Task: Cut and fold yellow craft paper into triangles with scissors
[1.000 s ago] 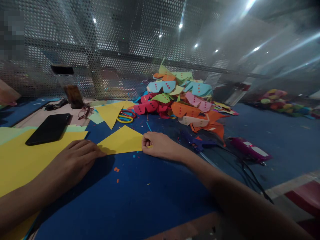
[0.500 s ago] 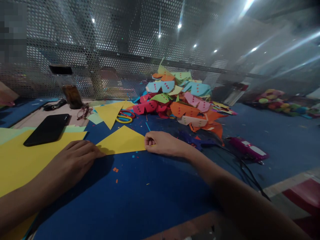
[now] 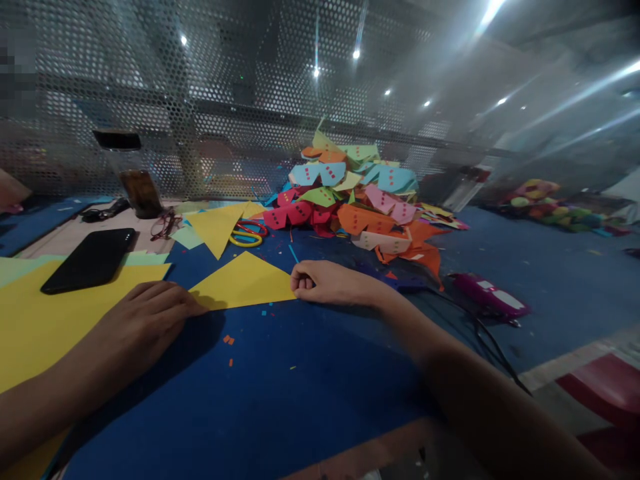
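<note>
A yellow sheet of paper [image 3: 245,283], folded to a triangle, lies on the blue tabletop with its peak pointing away from me. My left hand [image 3: 155,310] is closed at the left corner, its fingertips pressed on the paper. At the right corner, the curled fingers of my right hand [image 3: 320,281] pinch the paper and hide its tip. Just behind lie another yellow paper triangle [image 3: 216,227] and scissors [image 3: 247,235] with red and yellow handles. A blue glue gun [image 3: 395,279] rests beyond my right wrist, partly covered by it.
Large yellow sheets [image 3: 30,320] lie at left under a black phone [image 3: 90,260]. Behind stand a dark-lidded bottle [image 3: 137,180] and glasses [image 3: 165,223]. A heap of folded coloured papers [image 3: 355,193] rises at the back. A purple device [image 3: 490,295] with a cable lies at right.
My right hand has slid slightly to the right along the triangle's lower edge. My left hand stays on its corner. The whole view has shifted a little.
</note>
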The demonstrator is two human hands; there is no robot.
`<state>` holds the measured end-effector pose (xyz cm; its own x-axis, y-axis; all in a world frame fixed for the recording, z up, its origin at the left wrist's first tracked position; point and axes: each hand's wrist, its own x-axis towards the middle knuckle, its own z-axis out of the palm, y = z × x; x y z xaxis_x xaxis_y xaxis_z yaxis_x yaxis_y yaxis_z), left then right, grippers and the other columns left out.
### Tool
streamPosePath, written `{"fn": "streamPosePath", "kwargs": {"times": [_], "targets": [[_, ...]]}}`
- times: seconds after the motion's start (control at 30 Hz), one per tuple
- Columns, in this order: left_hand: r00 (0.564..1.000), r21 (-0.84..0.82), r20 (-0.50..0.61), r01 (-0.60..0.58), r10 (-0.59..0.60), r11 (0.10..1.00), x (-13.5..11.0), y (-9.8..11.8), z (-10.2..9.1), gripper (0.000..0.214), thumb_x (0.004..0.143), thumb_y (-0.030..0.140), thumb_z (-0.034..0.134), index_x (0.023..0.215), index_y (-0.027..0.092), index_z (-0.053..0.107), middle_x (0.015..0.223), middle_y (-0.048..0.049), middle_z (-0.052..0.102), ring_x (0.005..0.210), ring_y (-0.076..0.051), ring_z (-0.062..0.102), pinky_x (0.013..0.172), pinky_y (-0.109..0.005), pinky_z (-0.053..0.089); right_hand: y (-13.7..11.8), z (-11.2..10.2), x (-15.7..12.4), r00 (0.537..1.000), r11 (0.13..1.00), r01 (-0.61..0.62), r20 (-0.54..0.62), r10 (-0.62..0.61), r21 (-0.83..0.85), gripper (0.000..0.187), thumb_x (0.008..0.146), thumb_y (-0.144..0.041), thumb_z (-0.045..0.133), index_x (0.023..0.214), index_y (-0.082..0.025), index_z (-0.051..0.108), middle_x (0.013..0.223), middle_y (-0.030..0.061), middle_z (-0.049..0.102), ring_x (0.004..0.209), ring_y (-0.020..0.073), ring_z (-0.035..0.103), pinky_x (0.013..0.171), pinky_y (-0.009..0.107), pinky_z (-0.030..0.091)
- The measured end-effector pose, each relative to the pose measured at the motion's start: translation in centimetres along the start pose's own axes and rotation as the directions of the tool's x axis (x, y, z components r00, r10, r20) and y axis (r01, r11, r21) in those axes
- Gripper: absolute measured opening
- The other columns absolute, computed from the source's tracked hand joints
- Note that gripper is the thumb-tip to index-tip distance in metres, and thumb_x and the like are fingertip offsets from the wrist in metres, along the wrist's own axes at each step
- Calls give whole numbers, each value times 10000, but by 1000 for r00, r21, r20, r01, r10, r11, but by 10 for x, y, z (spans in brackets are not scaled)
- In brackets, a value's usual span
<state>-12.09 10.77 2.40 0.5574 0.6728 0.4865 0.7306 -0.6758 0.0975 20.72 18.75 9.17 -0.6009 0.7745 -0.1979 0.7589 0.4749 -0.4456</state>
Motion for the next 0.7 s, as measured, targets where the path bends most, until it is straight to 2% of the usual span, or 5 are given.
{"fn": "streamPosePath", "kwargs": {"times": [0.17, 0.4, 0.7], "targets": [[1000, 9, 9, -9, 9, 1000, 2, 0, -2, 253, 998, 250, 450, 1066, 310, 686, 983, -7, 729, 905, -221, 663, 839, -417, 505, -1, -1, -2, 1000, 1000, -8, -4, 8, 0, 175, 810, -169, 591, 956, -169, 687, 909, 43, 716, 778, 151, 624, 633, 234, 410], [999, -9, 19, 30, -30, 999, 1, 2, -1, 268, 1011, 286, 431, 1071, 293, 692, 999, -13, 720, 944, -239, 649, 878, -441, 491, 0, -1, -2, 1000, 1000, 20, 7, -21, 23, 152, 807, -185, 614, 940, -163, 683, 894, 47, 716, 777, 150, 634, 643, 235, 431], [1000, -4, -7, 29, -29, 1000, 1, -1, 1, 271, 987, 305, 445, 1043, 334, 709, 991, -20, 745, 926, -255, 666, 848, -418, 501, 8, -1, 2, 999, 999, 33, 23, -34, 21, 235, 748, -139, 615, 970, -160, 689, 915, 46, 717, 779, 153, 631, 623, 225, 423]]}}
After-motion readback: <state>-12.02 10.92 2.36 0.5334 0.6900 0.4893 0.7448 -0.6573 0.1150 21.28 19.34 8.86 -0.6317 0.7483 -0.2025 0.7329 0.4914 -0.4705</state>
